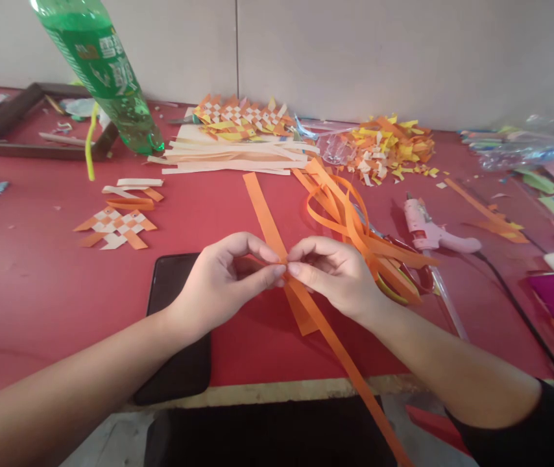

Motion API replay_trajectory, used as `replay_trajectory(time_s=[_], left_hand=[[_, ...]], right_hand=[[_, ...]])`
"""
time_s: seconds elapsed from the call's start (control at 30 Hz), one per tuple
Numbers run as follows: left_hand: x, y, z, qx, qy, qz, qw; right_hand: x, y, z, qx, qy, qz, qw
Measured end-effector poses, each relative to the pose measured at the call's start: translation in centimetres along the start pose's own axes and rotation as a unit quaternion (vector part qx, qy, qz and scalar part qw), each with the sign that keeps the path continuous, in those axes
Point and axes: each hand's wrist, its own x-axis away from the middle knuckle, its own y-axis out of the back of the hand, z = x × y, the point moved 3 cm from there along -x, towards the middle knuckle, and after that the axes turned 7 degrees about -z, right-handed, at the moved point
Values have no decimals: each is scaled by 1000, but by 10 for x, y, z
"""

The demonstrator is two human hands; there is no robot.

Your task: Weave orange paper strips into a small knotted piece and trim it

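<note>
Pinching orange paper (264, 217) between the closed fingers of the left hand (226, 272) and right hand (338, 269), over the table (238, 363) near its front edge. Showing no checks there yet. Leaving loose strips (388, 248) unwoven beside the right hand. Showing a small woven piece (119, 227), seemingly done, farther left; beyond, pale strips (238, 155), then checked pieces (248, 117).

Orange strip (341, 350): pinched part seemingly hidden.

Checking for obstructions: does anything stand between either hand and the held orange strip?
Nothing visible does: left hand and right hand both pinch the orange strip. Loose orange strips lie beyond the right hand.
</note>
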Motion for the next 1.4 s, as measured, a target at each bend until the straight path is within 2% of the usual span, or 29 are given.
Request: replay_trajectory(time_s=[0.23, 0.43, 0.8, 0.93, 1.17, 1.3, 1.4], left_hand=[[1, -1, 3, -20, -3, 25, 999], [2, -2, 2, -45, -4, 33, 998], [2, -3, 0, -175, -67, 32, 982], [3, -3, -5, -183, -96, 35, 978], [4, -1, -9, -116, -90, -17, 989], [0, 3, -8, 8, -64, -71, 995], [-4, 7, -7, 101, -76, -129, 983]], right_hand=[[0, -1, 2, -15, 32, 21, 999], [0, -1, 0, -8, 15, 30, 999], [2, 1, -2, -4, 4, 44, 999], [2, 0, 0, -6, 9, 50, 999], [0, 0, 1, 1, 7, 34, 999], [0, 0, 0, 2, -2, 31, 1000], [1, 1, 0, 3, -16, 28, 999]])
